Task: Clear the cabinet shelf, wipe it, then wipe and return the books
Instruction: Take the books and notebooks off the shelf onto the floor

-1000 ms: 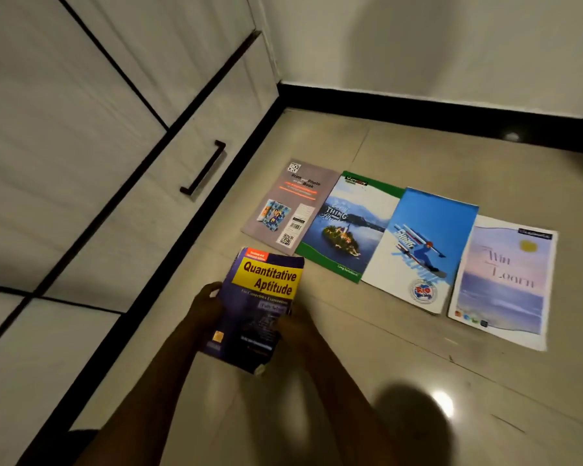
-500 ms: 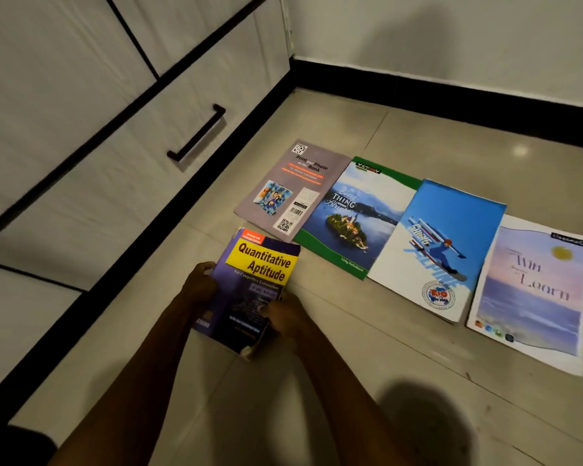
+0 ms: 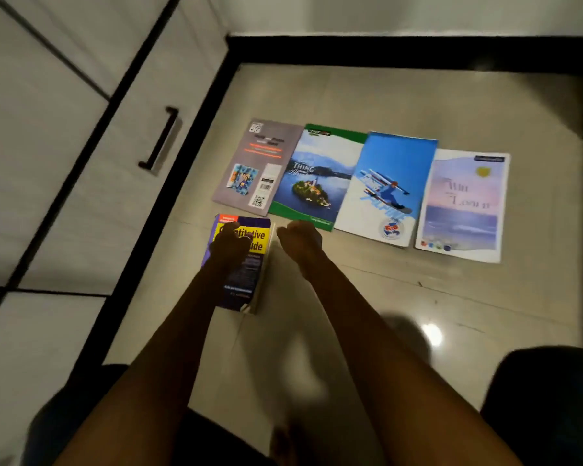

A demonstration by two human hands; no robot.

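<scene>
Fingers of the left hand (image 3: 231, 245) lie loosely bent on the yellow title panel of the thick purple book (image 3: 238, 264), resting on its cover rather than gripping it; motion blur keeps me from telling more of their pose. Just to the right of that book, the right hand (image 3: 300, 242) hangs over the bare floor (image 3: 418, 314) with its fingers loosely curled and nothing in them, near the book's page edge but apart from it. The purple book lies flat on the tiles, close to the black plinth of the cabinet (image 3: 64, 196), whose door with the black handle (image 3: 160, 139) is closed. Beyond the hands, four thin books lie face up in a row, edges touching or slightly overlapping: a grey book (image 3: 256, 166) nearest the cabinet, then a green-bordered lake book (image 3: 313, 176), a blue skier book (image 3: 387, 186), and a pale lilac book (image 3: 465, 203) farthest right. Behind them a black skirting strip (image 3: 401, 50) runs along the wall.
</scene>
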